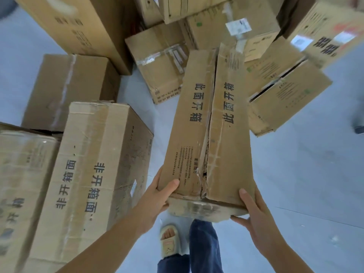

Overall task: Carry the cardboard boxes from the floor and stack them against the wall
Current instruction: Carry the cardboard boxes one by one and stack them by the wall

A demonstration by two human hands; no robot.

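A long narrow cardboard box (208, 123) with black printed characters and a torn centre seam is lifted off the floor, tilted away from me. My left hand (157, 194) grips its near left corner, thumb on top. My right hand (254, 211) holds its near right corner from the side and below. Several more cardboard boxes lie around on the pale floor: a big one (92, 174) close on the left, another (65, 89) behind it, a taped one (159, 64) ahead and a slit-top one (283, 93) to the right.
More boxes are piled at the top of the view, including a tall one (78, 28) at upper left and a printed one (331, 32) at upper right. My slippered foot (170, 243) and jeans leg (204, 247) stand below the held box. Open floor (307, 184) lies to the right.
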